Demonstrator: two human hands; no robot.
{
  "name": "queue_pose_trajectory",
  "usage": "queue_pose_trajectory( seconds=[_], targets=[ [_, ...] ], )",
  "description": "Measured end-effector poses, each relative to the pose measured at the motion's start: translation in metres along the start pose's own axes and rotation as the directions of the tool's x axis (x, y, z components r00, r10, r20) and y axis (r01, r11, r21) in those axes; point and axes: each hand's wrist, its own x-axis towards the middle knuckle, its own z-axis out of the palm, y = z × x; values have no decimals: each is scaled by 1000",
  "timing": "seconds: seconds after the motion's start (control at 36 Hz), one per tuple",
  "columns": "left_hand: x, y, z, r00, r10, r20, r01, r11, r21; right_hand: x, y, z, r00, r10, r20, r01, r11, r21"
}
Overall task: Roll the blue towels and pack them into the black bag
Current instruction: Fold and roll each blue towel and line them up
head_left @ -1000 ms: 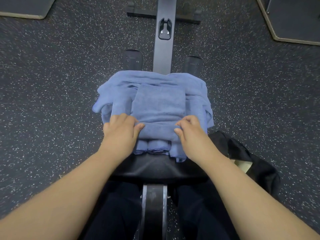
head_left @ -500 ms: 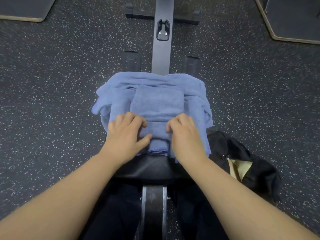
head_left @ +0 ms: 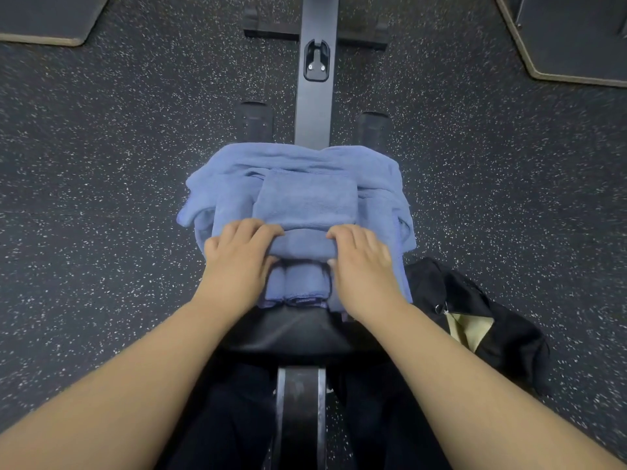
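Rolling step, mid-roll: the left hand (head_left: 239, 257) and right hand (head_left: 361, 262), fingers curled over the roll, grip the blue towel (head_left: 305, 205) folded atop the towel pile on the bench pad (head_left: 288, 334). Two finished rolls (head_left: 293, 283) lie beneath, at 6 o'clock. The black bag (head_left: 475, 320) waits open at 4 o'clock. Next, probably: keep turning the roll toward 12 o'clock, evenly tight

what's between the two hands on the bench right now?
In the head view, the rolled part of the blue towel spans from the left hand to the right hand; both grip its ends.
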Motion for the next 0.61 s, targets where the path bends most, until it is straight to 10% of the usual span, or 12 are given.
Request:
queue_pose_trajectory(
  seconds=[0.33, 0.61],
  targets=[
    [5, 8, -11, 985, -172, 24, 170, 924, -343, 8, 6, -23, 987, 48, 156, -74, 983, 167],
    [5, 12, -15, 976, -185, 117, 212, 936, -283, 5, 11, -27, 961, 84, 264, -143, 967, 210]
  ],
)
